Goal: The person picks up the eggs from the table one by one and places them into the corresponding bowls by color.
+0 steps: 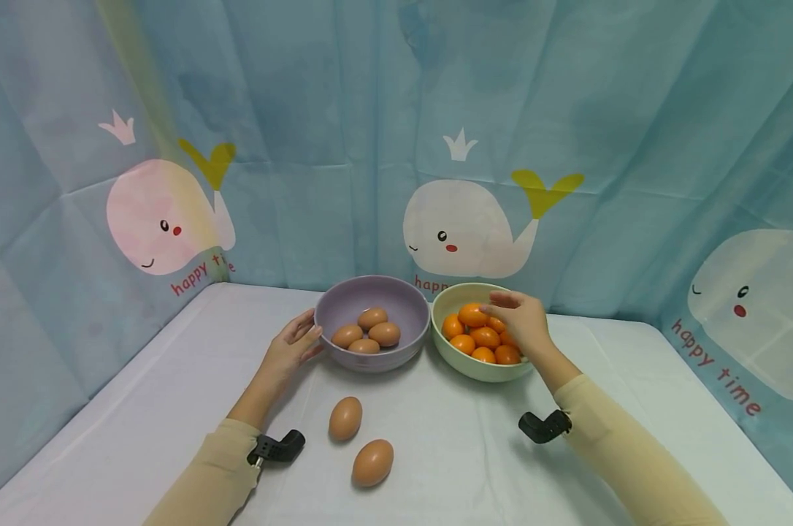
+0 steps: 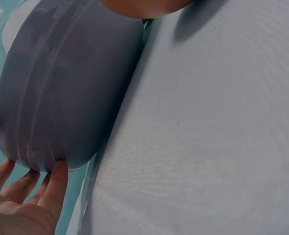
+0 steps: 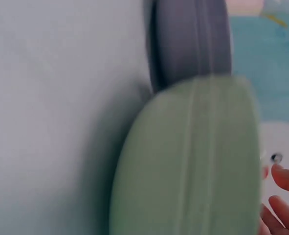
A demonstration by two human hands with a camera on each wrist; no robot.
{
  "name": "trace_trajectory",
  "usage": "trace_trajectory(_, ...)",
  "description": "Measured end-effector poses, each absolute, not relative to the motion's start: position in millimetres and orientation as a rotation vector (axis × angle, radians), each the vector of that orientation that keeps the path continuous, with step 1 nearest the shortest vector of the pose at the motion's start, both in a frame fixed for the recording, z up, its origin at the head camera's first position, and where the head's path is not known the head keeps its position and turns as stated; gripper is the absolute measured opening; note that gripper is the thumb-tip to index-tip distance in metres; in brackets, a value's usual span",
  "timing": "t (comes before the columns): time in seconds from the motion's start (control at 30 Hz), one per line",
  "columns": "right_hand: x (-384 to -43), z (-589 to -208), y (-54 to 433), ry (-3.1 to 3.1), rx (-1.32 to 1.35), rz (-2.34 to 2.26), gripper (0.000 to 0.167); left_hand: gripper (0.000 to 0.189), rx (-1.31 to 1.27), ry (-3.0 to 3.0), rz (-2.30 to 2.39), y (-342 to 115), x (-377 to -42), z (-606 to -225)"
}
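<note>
My left hand (image 1: 290, 347) rests its fingertips on the outer left side of a purple bowl (image 1: 327, 358). In the left wrist view its fingers (image 2: 57, 188) lie spread against the bowl wall. Several brown eggs (image 1: 385, 334) are inside that bowl. Over the right side of a pale green bowl (image 1: 456, 361) hovers my right hand (image 1: 524, 321), thumb and fingers apart. Beneath it are several small, glossy, oval orange fruits (image 1: 485, 337). Nothing shows between the right fingers (image 3: 287, 180) in the right wrist view; whether they touch a fruit is hidden.
Two brown eggs, a farther one (image 1: 346, 418) and a nearer one (image 1: 373, 463), lie on the white tablecloth (image 1: 449, 453) in front of the purple bowl. The two bowls stand side by side near the back edge, before a blue whale-print curtain (image 1: 318, 204).
</note>
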State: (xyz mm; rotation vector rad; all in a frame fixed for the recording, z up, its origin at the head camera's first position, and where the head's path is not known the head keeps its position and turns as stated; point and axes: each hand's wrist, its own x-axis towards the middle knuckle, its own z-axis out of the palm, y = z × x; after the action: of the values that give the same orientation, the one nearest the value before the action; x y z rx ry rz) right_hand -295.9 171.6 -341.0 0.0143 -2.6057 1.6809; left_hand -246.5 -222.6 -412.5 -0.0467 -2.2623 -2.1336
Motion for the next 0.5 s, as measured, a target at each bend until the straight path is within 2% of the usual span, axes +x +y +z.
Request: trace_trajectory(0.5,-241.8,-329.9,146.0,-2.499,0.405,1.927,0.048,0.062,-0.031,-2.264,-2.134,-221.5,-244.9,-410.6)
